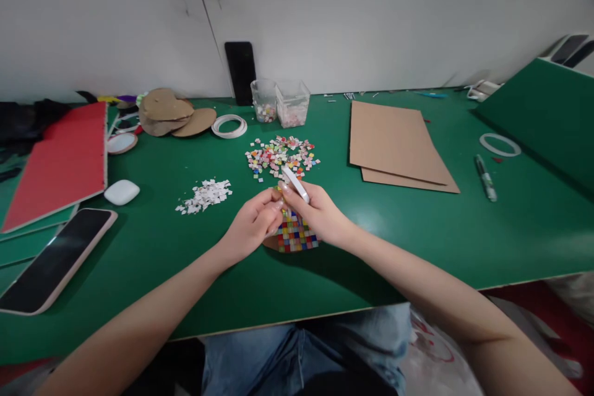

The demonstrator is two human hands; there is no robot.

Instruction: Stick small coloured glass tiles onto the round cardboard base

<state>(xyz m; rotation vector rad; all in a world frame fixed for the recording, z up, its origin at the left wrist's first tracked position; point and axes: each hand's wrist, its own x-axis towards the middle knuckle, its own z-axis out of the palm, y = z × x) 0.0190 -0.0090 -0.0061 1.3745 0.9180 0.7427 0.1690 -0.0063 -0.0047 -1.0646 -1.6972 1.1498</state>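
Note:
My right hand (320,213) is closed around a slim white stick-like tool (296,184) that points up and away from me; its exact kind is unclear. Close beside it, my left hand (257,218) has its fingers pinched together, and what they hold is too small to make out. Beneath both hands is a cardboard piece (270,242) covered with rows of coloured mosaic tiles (297,237). The hands hide its upper part. Just beyond my fingertips lies a loose heap of multicoloured tiles (273,156).
White paper scraps (204,196) lie left of my hands. Two clear cups (293,105) stand by the wall near an upright phone (240,72). Cardboard sheets (394,142) and a pen (485,178) are rightward; another phone (55,260) lies front left.

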